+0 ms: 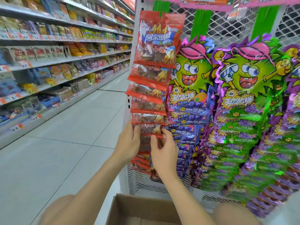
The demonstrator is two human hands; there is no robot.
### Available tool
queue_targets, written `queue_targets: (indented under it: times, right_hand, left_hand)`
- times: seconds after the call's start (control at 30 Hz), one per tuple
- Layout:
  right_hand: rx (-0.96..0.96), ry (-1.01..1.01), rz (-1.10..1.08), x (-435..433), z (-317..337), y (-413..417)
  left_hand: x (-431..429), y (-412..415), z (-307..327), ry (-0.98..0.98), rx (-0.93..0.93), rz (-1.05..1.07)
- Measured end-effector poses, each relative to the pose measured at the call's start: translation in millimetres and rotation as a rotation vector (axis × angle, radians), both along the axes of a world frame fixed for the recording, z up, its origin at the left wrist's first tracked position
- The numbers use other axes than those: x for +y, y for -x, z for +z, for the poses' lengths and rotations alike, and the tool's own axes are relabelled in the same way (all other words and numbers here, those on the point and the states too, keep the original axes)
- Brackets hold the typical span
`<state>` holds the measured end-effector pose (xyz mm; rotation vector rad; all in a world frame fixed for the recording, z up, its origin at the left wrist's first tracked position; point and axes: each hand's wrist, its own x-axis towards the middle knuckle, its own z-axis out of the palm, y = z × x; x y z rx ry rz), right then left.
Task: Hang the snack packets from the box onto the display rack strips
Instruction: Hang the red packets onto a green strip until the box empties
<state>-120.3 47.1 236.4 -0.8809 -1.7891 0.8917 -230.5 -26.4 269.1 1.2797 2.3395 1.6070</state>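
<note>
**Box below, both hands up on the red strip**

Cardboard box (129, 207), one, sits open at the bottom edge, directly under the forearms. What shows of its inside is bare cardboard.

Above it, the left hand (129, 142) curls its fingers round the left edge of a red snack packet (148, 129). The right hand (164, 151) pinches the same packet's right side between thumb and fingers. The packet lies flat between the two hands, pressed against the lower half of the column of red packets (151, 88), so neither hand is nearer than the other.

That column runs straight up and down from a green display strip (159, 8) at the top. I count six red packets from the top down to the held one, overlapping like tiles. A few more show below the hands, partly hidden. Judging from the grip, the hooking point is behind the packet, away from the camera, so the coming move is a push inward along the strip's line.

To the right hang the popping-candy packets (193, 78) in at least three columns. Three green strips show in all, on a white wire-mesh rack (227, 26). Further left, the stocked store shelves (65, 59) run down the aisle.
</note>
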Motion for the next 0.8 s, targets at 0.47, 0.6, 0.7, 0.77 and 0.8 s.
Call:
queue_targets:
  times: [0.47,0.6,0.7,0.77,0.8]
  right_hand:
    - [0.293,0.017,-0.19,9.2,7.2,11.7]
    - [0.32,0.023,-0.198,8.7,8.7,13.9]
    - [0.384,0.043,-0.191,9.7,9.2,16.8]
    - [0.43,0.068,-0.185,11.5,5.8,18.9]
    - [0.435,0.081,-0.182,11.1,2.5,19.6]
  left_hand:
    - [6.9,24.1,-32.0,-0.018,0.11,-0.039]
    - [6.5,20.5,-27.8,-0.087,0.121,-0.033]
    - [7.6,15.7,-21.8,-0.138,0.119,0.011]
    - [9.4,16.6,-20.6,-0.151,0.088,0.029]
    - [10.6,17.8,-21.0,-0.153,0.082,0.039]
